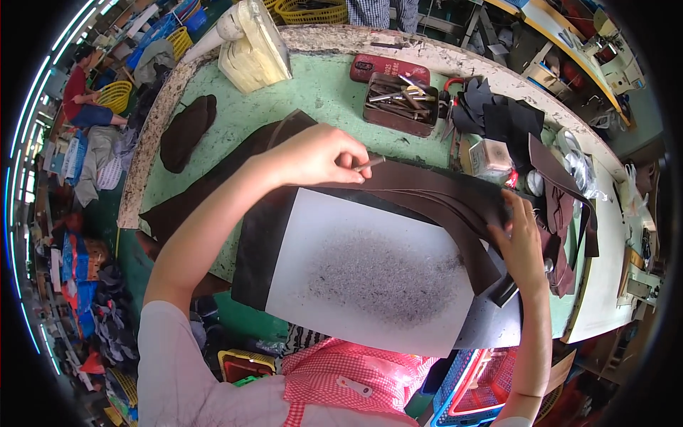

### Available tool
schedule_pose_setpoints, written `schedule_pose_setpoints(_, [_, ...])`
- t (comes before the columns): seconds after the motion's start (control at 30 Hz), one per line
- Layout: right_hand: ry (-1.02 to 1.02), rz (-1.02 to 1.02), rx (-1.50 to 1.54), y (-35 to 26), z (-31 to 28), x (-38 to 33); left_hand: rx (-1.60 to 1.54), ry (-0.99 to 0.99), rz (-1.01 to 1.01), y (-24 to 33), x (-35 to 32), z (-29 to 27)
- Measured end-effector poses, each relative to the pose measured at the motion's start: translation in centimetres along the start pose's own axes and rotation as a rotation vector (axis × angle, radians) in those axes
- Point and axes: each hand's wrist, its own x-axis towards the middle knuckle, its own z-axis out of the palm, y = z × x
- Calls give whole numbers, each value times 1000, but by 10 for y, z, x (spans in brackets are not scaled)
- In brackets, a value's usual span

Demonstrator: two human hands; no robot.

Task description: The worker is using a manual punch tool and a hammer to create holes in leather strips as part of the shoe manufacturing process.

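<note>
My left hand (320, 155) is closed over the table, a short thin metal rod (371, 164) pinched between thumb and fingers. Below it lie long dark brown strips (420, 186), leather-like and partly stacked, curving toward the right. At their right end my right hand (521, 238) is curled around the edges, thumb on the near side; its fingertips are partly hidden. One strip end (480, 274) bends down over the corner of a white board (370, 277), whose middle is scuffed grey. Under the board shows a black mat (260, 249). A larger dark brown sheet (206, 188) spreads to the left.
A tin of metal tools (400, 107) stands at the back beside a red case (388, 67). Far left are a yellowish block (255, 53) and a brown piece (188, 134). Black scraps (498, 114) lie back right; below the table edge sits a blue basket (448, 391).
</note>
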Motion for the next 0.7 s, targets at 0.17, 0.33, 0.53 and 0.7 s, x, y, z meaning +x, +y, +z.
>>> schedule_pose_setpoints(0.17, [-278,161,-192,-6,-13,9,281,298,129,8,-9,31])
schedule_pose_setpoints(0.33, [-67,179,324,-56,-49,11,118,184,324,4,-13,23])
schedule_pose_setpoints(0.53, [-101,35,683,-102,-100,-10,-107,-2,447,25,5,23])
schedule_pose_setpoints(0.7, [-238,209,1032,-101,-104,-22,-256,-39,265,58,-35,-25])
